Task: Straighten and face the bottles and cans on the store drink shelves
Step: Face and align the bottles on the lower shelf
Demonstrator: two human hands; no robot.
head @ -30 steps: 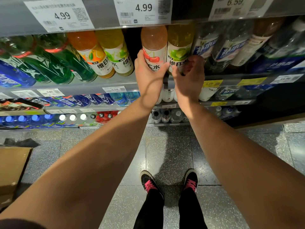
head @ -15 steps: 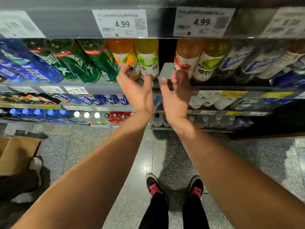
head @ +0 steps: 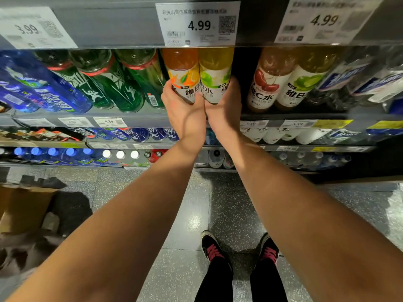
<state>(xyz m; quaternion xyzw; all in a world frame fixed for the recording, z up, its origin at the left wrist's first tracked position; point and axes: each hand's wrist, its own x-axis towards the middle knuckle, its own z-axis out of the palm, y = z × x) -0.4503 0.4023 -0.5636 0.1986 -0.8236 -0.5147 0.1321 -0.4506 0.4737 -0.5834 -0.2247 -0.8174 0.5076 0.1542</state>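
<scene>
On the drink shelf (head: 139,118) two vitamin-water bottles stand side by side at the centre. My left hand (head: 185,110) grips the lower part of the orange bottle (head: 182,70). My right hand (head: 224,107) grips the base of the yellow-green bottle (head: 214,70) next to it. Both labels face me. A dark gap separates them from a cherry-label bottle (head: 266,83) and a second lime-label bottle (head: 303,83) to the right.
Green bottles (head: 113,83) and blue bottles (head: 39,88) fill the shelf's left side, clear bottles (head: 353,79) the right. Price tags (head: 197,23) hang on the shelf edge above. Lower shelves hold more drinks. A cardboard box (head: 24,205) lies on the floor at left.
Both hands left the cherry and lime bottles, swung left with fingers spread, and now hold the orange and yellow-green pair. The view shifted left with them.
</scene>
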